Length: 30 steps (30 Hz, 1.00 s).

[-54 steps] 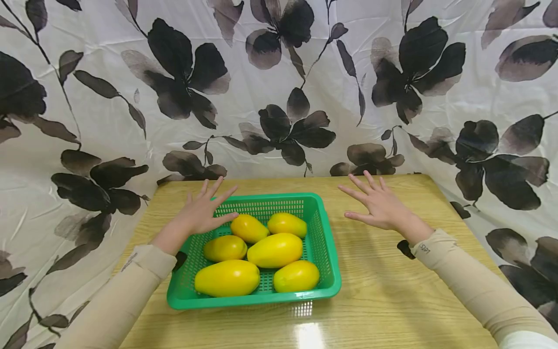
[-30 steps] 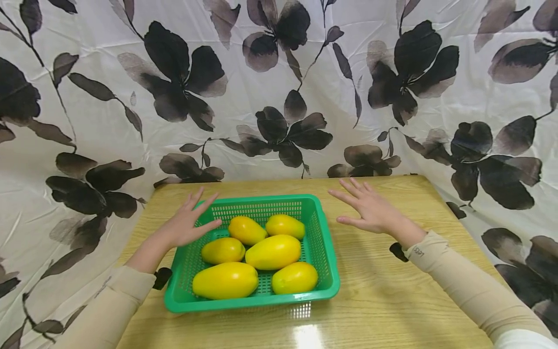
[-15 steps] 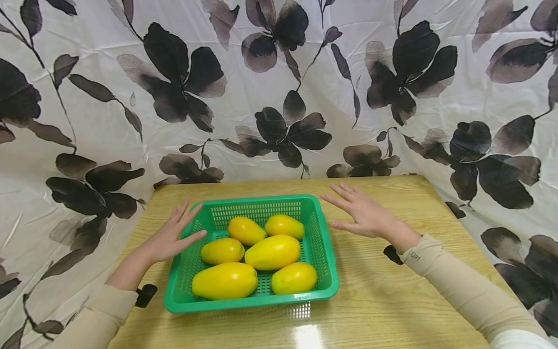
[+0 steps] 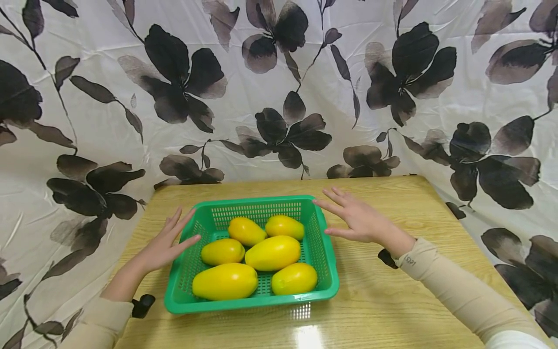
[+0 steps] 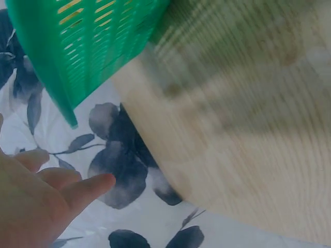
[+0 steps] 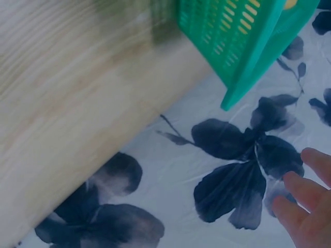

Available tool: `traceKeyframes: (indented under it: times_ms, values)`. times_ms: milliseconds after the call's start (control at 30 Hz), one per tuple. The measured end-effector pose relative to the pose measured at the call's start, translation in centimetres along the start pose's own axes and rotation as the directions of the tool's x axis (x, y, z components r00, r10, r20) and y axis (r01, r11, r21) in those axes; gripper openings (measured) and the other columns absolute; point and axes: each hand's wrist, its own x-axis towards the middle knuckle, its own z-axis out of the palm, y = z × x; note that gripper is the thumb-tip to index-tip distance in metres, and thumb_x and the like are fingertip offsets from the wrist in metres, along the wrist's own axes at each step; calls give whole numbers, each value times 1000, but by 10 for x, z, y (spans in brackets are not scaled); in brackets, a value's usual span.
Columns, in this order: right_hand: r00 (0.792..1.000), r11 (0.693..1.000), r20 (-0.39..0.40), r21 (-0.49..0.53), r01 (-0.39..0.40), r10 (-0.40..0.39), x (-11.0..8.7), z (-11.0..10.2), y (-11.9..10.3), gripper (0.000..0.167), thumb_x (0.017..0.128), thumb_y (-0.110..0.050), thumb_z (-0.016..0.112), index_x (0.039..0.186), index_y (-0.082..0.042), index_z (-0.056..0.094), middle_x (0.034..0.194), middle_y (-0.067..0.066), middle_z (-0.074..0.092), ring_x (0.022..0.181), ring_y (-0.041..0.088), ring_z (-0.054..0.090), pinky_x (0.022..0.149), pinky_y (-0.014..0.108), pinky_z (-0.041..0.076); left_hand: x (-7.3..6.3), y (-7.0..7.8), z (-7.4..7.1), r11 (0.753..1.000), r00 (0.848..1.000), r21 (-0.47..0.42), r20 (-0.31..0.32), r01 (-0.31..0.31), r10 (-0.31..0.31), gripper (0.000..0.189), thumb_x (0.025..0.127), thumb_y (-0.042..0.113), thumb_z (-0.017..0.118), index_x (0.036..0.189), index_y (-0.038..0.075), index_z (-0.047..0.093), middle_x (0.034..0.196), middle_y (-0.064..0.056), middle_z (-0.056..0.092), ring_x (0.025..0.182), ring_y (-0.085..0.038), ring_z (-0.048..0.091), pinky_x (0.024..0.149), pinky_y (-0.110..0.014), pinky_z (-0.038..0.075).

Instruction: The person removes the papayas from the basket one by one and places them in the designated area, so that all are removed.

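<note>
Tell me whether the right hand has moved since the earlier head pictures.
Yes. Judged against the stationary green basket in the head view, the right hand has moved leftward and slightly down, closer to the basket.

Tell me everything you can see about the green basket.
The green basket looks like plastic: roughly rectangular and shallow, with slotted walls, a perforated floor and a smooth, solid rim. It sits upright on the wood-grain table, slightly askew, and holds six yellow fruits. The left hand and right hand flank it, fingers spread; neither grips it, though whether any part of them touches it is hard to tell.
</note>
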Motion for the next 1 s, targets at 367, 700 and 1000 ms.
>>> traceKeyframes:
  times_ms: [367,700,1000]
  values:
    - [995,995,-19,-21,98,-99,5,9,-14,69,88,-56,46,145,-20,29,148,17,22,133,38,20,103,53,21,-4,-13,10,990,999,-143,-42,-8,2,70,94,38,48,146,36,2,149,-20,-11,130,-51,-2,83,-76,9]
    - [986,986,-14,-17,166,-167,9,21,-33,69,88,-58,44,144,-21,30,145,16,28,130,40,26,101,54,24,-9,-20,26,949,997,-314,-75,-34,12,65,98,28,42,147,28,-1,152,-15,-3,134,-42,-2,95,-68,7]
    - [986,986,39,-35,163,-162,12,29,-43,68,88,-61,40,145,-27,25,148,11,24,132,35,23,98,52,30,-14,-24,31,919,997,-394,-61,16,-44,60,101,30,32,147,26,-6,151,-17,-8,131,-48,1,96,-67,10]
